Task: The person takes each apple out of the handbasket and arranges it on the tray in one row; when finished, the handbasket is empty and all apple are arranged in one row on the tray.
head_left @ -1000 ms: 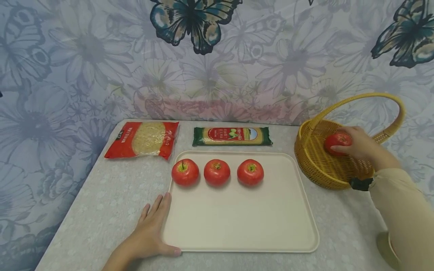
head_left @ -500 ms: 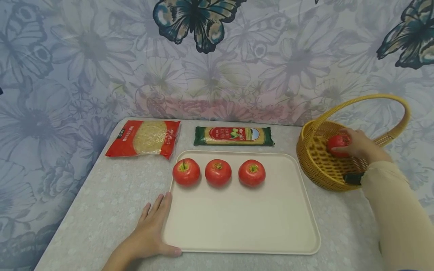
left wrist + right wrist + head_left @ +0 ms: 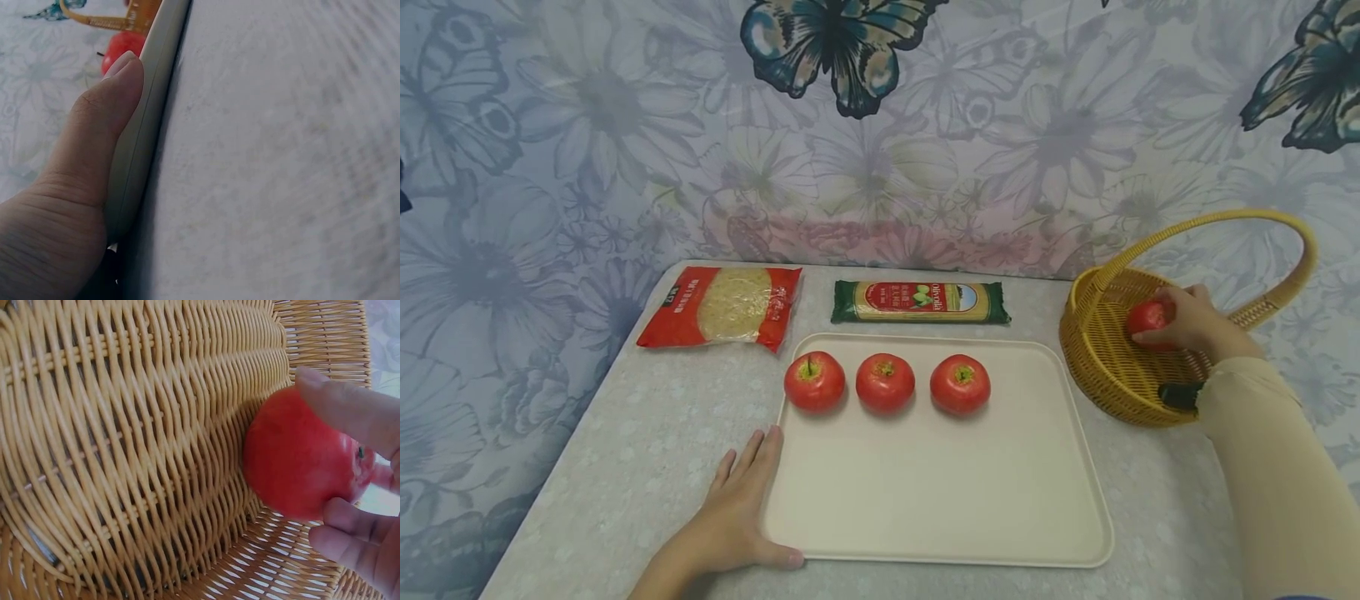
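Observation:
Inside the yellow wicker basket (image 3: 1097, 375), my right hand (image 3: 1198, 323) grips a red apple (image 3: 1147, 323). The right wrist view shows thumb and fingers around that apple (image 3: 300, 456), which sits against the woven basket (image 3: 137, 437). My left hand (image 3: 730, 508) rests at the left front corner of the cream tray (image 3: 940, 483), fingers straight along its side and thumb at its front edge. Along the tray's back lie three red apples: left (image 3: 814, 382), middle (image 3: 885, 383) and right (image 3: 960, 384). In the left wrist view the thumb (image 3: 94, 119) touches the tray's rim (image 3: 134, 150).
A red bag of pale noodles (image 3: 722, 307) lies at the table's back left. Behind the tray is a green and red packet (image 3: 921, 302). The basket's tall handle (image 3: 1225, 215) arches over its opening. A butterfly-patterned cloth (image 3: 880, 167) hangs behind the table.
My right hand stays on the apple in the basket; its forearm has shifted slightly left. The whole scene has drifted a little to the right in view. My left hand keeps its place at the tray.

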Tool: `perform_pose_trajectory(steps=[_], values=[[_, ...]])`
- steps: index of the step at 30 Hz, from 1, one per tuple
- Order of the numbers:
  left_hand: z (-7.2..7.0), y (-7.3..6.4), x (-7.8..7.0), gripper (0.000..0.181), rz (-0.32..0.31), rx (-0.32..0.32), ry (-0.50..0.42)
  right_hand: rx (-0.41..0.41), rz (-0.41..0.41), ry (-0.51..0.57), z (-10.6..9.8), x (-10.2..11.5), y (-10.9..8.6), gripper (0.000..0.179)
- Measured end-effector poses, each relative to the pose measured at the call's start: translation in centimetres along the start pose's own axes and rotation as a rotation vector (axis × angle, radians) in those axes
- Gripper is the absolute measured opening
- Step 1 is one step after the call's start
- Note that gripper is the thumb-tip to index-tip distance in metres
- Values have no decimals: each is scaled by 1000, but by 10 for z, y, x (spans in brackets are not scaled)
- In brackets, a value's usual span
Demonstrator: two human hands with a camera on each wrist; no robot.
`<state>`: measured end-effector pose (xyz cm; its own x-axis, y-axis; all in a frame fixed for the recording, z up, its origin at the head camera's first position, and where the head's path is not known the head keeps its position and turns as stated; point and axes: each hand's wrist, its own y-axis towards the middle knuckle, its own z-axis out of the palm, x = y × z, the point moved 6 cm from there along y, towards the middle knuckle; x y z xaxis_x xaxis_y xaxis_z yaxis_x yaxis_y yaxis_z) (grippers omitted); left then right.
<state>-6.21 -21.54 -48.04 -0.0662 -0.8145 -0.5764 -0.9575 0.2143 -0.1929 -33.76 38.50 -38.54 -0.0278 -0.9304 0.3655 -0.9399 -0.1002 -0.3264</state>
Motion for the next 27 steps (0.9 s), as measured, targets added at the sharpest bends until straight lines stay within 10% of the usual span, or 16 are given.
perform_pose_trajectory(steps=[27], values=[[0,0,-1,158,-12,5,-7,-49,13,-59,-2,1,-3,94]])
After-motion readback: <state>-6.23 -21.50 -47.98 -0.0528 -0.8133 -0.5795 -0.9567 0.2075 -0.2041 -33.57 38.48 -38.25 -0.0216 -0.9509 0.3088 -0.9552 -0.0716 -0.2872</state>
